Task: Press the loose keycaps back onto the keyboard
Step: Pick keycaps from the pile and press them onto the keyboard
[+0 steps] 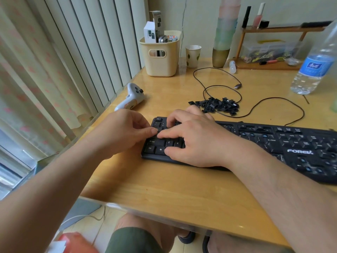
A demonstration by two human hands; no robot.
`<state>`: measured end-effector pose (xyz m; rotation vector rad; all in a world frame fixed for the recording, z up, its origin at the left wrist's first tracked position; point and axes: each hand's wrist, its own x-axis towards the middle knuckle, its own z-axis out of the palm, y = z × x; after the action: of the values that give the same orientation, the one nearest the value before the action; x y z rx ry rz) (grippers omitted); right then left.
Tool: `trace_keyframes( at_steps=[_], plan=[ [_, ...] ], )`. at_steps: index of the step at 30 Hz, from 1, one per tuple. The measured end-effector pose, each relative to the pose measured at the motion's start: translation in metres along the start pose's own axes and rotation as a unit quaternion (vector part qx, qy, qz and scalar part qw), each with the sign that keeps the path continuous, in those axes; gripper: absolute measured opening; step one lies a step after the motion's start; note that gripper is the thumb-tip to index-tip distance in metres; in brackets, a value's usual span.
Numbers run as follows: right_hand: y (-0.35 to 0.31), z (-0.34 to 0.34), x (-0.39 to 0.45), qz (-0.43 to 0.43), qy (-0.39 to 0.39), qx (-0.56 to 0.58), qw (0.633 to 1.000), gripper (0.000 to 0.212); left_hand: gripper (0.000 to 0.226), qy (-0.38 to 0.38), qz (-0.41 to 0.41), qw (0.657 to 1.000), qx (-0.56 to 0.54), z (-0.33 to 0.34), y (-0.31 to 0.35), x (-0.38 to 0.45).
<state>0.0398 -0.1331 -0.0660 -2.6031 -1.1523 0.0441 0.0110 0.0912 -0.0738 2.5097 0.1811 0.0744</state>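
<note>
Black keyboard (255, 143) on the worktop (164, 189), many keys bare, loose keycaps (217, 105) heaped behind, left hand (120, 132) grip curled at its edge, right hand (193, 137) fingers flat on keys

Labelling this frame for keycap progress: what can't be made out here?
- Head view: the keys under the right hand are covered, so which cap is being pressed can't be told.
- The left hand fingertips meet at the keyboard edge; whether they pinch a keycap is unclear.
- The keyboard's right end is cut off by the frame edge.
- Legends in the keycap pile are too small to read.
</note>
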Motion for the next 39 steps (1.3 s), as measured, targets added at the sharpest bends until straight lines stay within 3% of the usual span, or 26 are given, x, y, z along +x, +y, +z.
trace_keyframes(
  at_steps=[11,15,20,28,32,36,39],
  plan=[
    [0.0,0.001,0.005,0.013,-0.016,0.001,1.0,0.044,0.031,-0.058,-0.039,0.998,0.007,-0.006,0.005,0.011],
    [0.0,0.002,0.005,0.008,-0.013,-0.01,1.0,0.044,0.033,-0.075,-0.042,0.996,-0.038,-0.006,0.0,0.012],
    [0.006,-0.002,0.004,0.029,0.025,-0.001,0.999,0.044,0.061,-0.091,-0.056,0.987,-0.12,-0.009,-0.004,0.016],
    [0.023,-0.017,0.0,0.061,0.014,0.012,0.998,0.049,0.038,-0.064,-0.057,0.994,-0.061,-0.004,0.003,0.017],
    [0.057,-0.03,-0.006,0.103,0.038,-0.005,0.994,0.043,0.025,-0.074,-0.013,0.997,0.011,-0.009,0.019,0.023],
    [0.088,-0.043,-0.015,0.175,0.048,-0.016,0.983,0.033,0.015,-0.075,0.08,0.994,0.003,-0.001,0.064,0.043],
    [0.099,-0.047,-0.02,0.204,0.046,-0.006,0.978,0.03,0.013,-0.062,0.147,0.983,0.087,0.022,0.091,0.071]
  ],
)
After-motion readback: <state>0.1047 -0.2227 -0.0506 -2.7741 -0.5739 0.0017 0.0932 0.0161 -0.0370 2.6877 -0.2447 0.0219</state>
